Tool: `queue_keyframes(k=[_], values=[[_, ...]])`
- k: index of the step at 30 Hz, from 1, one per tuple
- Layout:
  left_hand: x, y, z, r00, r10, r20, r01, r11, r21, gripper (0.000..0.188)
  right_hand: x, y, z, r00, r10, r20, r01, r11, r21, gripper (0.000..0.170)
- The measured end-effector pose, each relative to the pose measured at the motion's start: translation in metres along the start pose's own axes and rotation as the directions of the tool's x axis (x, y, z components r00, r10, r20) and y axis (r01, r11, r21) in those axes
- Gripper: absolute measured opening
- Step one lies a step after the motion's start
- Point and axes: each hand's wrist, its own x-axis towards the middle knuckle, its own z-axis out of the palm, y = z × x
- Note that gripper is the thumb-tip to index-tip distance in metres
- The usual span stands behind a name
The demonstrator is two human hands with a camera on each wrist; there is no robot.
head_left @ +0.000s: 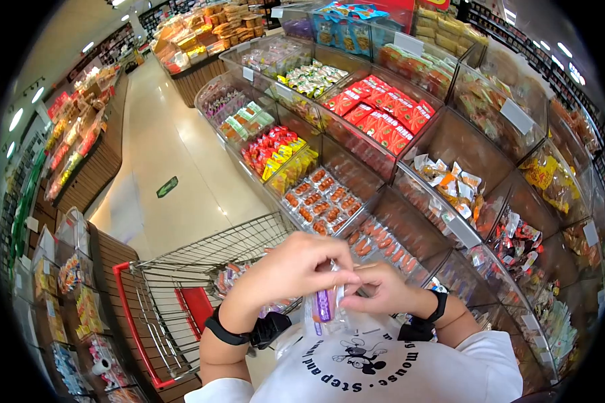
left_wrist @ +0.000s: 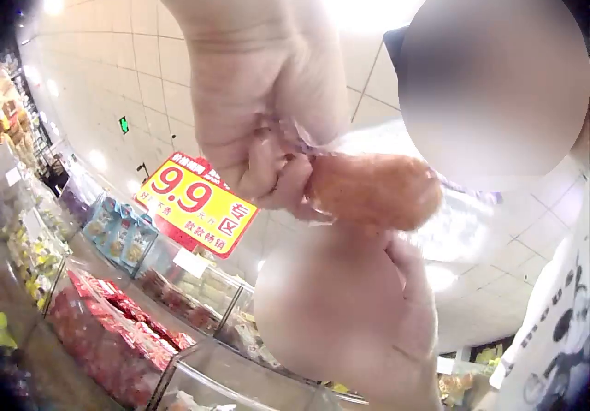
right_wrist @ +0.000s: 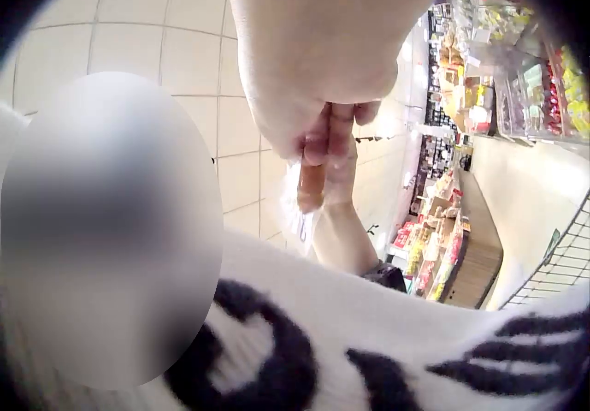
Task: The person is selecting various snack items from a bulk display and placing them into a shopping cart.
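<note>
Both left hand (head_left: pixel 301 267) and right hand (head_left: pixel 385 287) pinch a wrapped sausage (left_wrist: pixel 383 192), purple label (head_left: pixel 325 304) clear only in head view, at left hand's five o'clock.

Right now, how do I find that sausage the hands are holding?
Find the cart, then the white shirt beside it. In front, the left hand and right hand hold the sausage. Its purple label sets it apart from the brown packs beyond.

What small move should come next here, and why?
Probably ease the left hand and right hand gently apart: both pinch one end of the clear packet, which holds a sausage. I can't tell whether it is already torn.
</note>
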Motion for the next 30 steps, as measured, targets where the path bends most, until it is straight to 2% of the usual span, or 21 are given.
queue_keyframes(k=[2,3,6,7,11,14,17,20,24,30], values=[[0.007,0.002,0.002,0.982,-0.11,-0.154,0.085,0.984,-0.157,0.012,-0.004,0.008,0.005,0.982,-0.028,-0.188,0.039,0.998,0.056,0.009],[0.011,-0.002,0.002,0.972,-0.044,-0.232,0.008,0.988,-0.153,0.018,-0.005,0.011,0.006,0.957,-0.051,-0.287,0.073,0.995,0.067,0.008],[0.014,-0.009,0.014,0.933,-0.181,-0.312,-0.004,0.859,-0.511,0.026,-0.001,0.016,0.006,0.837,-0.121,-0.534,0.261,0.945,0.196,0.005],[0.013,-0.008,0.013,0.966,-0.215,-0.145,0.105,0.834,-0.541,0.036,-0.002,0.022,0.002,0.82,-0.177,-0.544,0.306,0.939,0.156,0.003],[0.014,-0.005,0.017,0.964,-0.201,-0.172,0.088,0.857,-0.507,0.032,-0.001,0.021,0.001,0.783,-0.222,-0.58,0.377,0.913,0.159,0.003],[0.015,0.001,0.019,0.96,-0.209,-0.186,0.078,0.837,-0.541,0.028,-0.005,0.022,0.001,0.813,-0.168,-0.557,0.356,0.901,0.249,0.005],[0.015,0.003,0.019,0.957,-0.229,-0.177,0.105,0.845,-0.525,0.026,-0.006,0.023,0.001,0.817,-0.193,-0.544,0.369,0.899,0.235,0.011],[0.016,0.001,0.023,0.952,-0.184,-0.245,0.043,0.871,-0.489,0.027,-0.01,0.026,-0.002,0.835,-0.206,-0.51,0.361,0.905,0.226,0.015],[0.017,0.001,0.023,0.952,-0.144,-0.268,0.027,0.917,-0.398,0.028,-0.011,0.031,0.0,0.83,-0.149,-0.537,0.34,0.899,0.276,0.015],[0.02,-0.006,0.024,0.947,-0.178,-0.268,0.064,0.92,-0.387,0.03,-0.011,0.037,0.0,0.826,-0.128,-0.549,0.334,0.895,0.294,0.018]])
